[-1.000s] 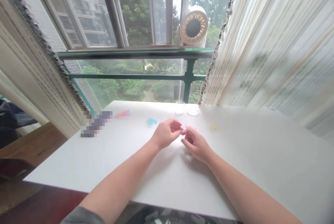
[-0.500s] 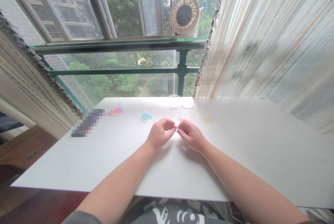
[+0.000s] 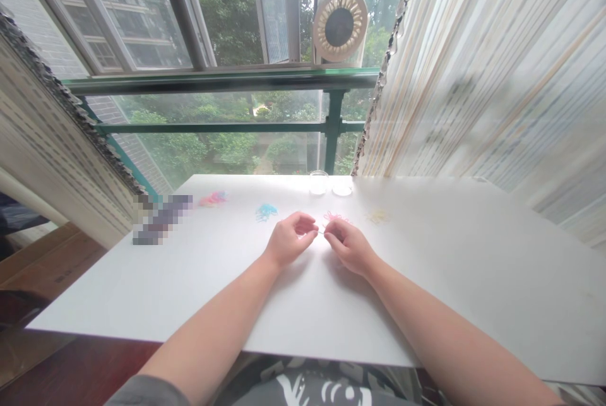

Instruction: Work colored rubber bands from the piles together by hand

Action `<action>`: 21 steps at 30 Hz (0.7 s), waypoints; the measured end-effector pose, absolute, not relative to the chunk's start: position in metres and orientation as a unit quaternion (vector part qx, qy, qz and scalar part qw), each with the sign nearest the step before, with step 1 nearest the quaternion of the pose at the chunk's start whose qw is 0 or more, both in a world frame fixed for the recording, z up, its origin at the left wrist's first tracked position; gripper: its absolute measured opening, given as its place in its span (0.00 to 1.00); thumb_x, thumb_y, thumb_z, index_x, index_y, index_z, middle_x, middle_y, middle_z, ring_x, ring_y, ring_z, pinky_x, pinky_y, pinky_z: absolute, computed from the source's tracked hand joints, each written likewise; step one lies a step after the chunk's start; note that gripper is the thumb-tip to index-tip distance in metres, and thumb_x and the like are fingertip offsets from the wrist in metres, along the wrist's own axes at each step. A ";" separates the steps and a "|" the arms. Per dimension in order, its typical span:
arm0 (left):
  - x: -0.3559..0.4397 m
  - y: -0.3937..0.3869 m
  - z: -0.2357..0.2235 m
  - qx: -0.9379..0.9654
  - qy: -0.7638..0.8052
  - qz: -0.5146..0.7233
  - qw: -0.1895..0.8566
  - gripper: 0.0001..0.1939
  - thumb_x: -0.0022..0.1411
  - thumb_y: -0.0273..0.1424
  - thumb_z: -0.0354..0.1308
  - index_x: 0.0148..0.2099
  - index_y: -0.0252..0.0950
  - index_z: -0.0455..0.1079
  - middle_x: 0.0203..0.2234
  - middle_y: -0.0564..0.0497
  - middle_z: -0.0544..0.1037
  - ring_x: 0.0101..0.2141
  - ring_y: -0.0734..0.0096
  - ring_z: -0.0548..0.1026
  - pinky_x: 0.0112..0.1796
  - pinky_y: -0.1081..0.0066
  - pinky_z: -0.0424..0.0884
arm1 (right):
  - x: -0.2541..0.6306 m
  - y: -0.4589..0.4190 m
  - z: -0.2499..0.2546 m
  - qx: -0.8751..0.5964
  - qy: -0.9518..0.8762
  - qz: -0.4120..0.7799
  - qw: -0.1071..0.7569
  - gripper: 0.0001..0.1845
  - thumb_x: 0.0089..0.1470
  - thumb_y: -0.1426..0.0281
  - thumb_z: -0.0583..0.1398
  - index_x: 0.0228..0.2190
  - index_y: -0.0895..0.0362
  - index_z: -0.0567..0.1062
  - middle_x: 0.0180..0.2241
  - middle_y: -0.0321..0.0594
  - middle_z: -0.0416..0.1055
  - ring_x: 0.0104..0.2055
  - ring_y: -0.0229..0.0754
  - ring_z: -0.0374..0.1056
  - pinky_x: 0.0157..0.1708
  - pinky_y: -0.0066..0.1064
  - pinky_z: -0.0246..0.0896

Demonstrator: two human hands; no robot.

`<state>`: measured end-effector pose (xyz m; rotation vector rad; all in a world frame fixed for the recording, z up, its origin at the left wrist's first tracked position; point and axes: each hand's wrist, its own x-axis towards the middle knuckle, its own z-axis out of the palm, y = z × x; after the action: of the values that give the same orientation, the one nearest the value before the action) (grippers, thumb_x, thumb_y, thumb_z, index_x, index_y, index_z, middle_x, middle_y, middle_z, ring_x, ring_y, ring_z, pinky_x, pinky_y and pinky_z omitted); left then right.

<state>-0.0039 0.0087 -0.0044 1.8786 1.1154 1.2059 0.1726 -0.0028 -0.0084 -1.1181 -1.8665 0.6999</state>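
Note:
My left hand (image 3: 290,240) and my right hand (image 3: 350,247) face each other over the middle of the white table (image 3: 199,267). Thumb and fingers of each are pinched together. A thin pale strand (image 3: 320,232) spans the small gap between the fingertips, its ends hidden in the pinches; it looks like a small elastic band. Just beyond my right hand lies a loose pile of thin pink bands (image 3: 337,217). A blue pile of bands (image 3: 266,211) sits past my left hand, and a pale yellow pile (image 3: 378,216) is off to the right.
Two small clear round containers (image 3: 319,184) stand at the table's far edge. A multicoloured pile of bands (image 3: 214,199) lies far left, near a pixelated dark long object (image 3: 163,220). Curtains (image 3: 473,65) hang on both sides, with a railing (image 3: 227,82) behind the table.
The fingertips have drawn slightly apart, and the thin strand between them shows more clearly. The whole view has shifted slightly. The piles lie as before.

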 end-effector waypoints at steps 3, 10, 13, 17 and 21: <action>-0.005 0.010 -0.004 0.712 0.432 0.457 0.313 0.11 0.53 0.32 0.59 0.40 0.35 0.68 0.32 0.48 0.78 0.35 0.69 0.77 0.39 0.69 0.74 | 0.173 -0.002 -0.009 -0.445 -0.745 0.278 0.412 0.04 0.51 0.71 0.53 0.26 0.56 0.66 0.21 0.32 0.62 0.22 0.34 0.55 0.24 0.27 0.51; -0.006 0.011 -0.005 0.716 0.423 0.451 0.324 0.12 0.53 0.31 0.59 0.41 0.35 0.67 0.32 0.48 0.78 0.35 0.69 0.77 0.39 0.69 0.73 | 0.173 -0.001 -0.010 -0.444 -0.743 0.279 0.416 0.04 0.51 0.71 0.53 0.26 0.56 0.66 0.21 0.33 0.63 0.23 0.35 0.57 0.25 0.27 0.52; -0.006 0.010 -0.006 0.723 0.413 0.446 0.329 0.11 0.53 0.31 0.58 0.41 0.35 0.67 0.32 0.48 0.78 0.34 0.69 0.77 0.39 0.69 0.73 | 0.173 -0.001 -0.010 -0.444 -0.743 0.279 0.416 0.04 0.51 0.70 0.53 0.26 0.56 0.66 0.21 0.33 0.62 0.24 0.35 0.57 0.25 0.27 0.53; -0.005 0.009 -0.006 0.728 0.402 0.445 0.331 0.11 0.53 0.30 0.58 0.40 0.35 0.68 0.31 0.48 0.78 0.33 0.69 0.77 0.39 0.69 0.73 | 0.174 -0.001 -0.010 -0.446 -0.744 0.278 0.413 0.04 0.51 0.70 0.53 0.26 0.56 0.66 0.21 0.32 0.62 0.23 0.35 0.56 0.25 0.27 0.53; -0.005 0.008 -0.005 0.734 0.393 0.442 0.332 0.10 0.52 0.29 0.58 0.40 0.35 0.68 0.31 0.48 0.78 0.33 0.69 0.76 0.39 0.68 0.73 | 0.173 -0.002 -0.009 -0.446 -0.744 0.276 0.414 0.04 0.50 0.71 0.54 0.25 0.56 0.66 0.21 0.33 0.63 0.23 0.35 0.56 0.25 0.27 0.53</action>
<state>-0.0048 0.0075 -0.0049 1.9188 1.0271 1.1549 0.1732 -0.0019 -0.0086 -1.1200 -1.8711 0.6937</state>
